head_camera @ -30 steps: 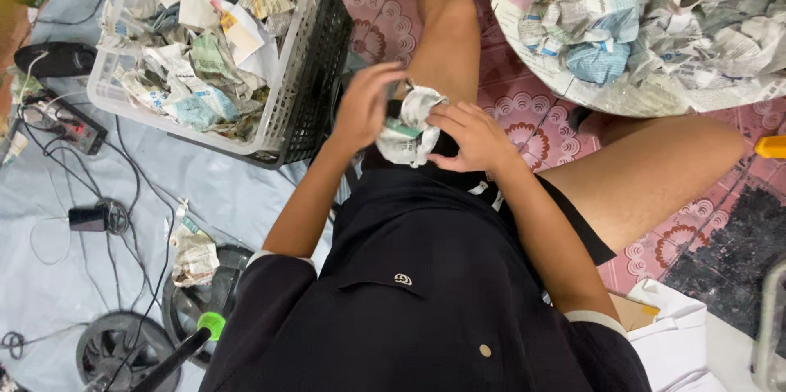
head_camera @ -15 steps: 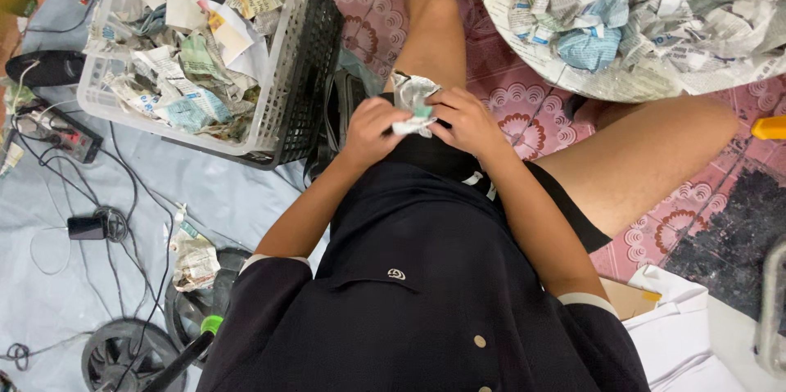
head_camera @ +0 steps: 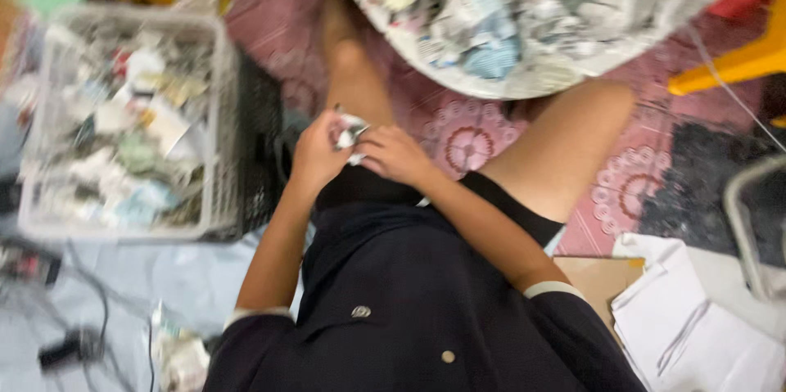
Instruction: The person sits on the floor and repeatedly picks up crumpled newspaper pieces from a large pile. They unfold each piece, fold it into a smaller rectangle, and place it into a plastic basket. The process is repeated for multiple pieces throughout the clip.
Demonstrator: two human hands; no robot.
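1. The left hand and right hand meet over the lap, each grip closed on one small crumpled paper wad pinched between their fingertips.
2. The wad sits between the two hands, about equally near both; blur hides any long axis.
3. To the left stands a white mesh basket of paper scraps.
4. Ahead lies a round tray heaped with more crumpled paper.
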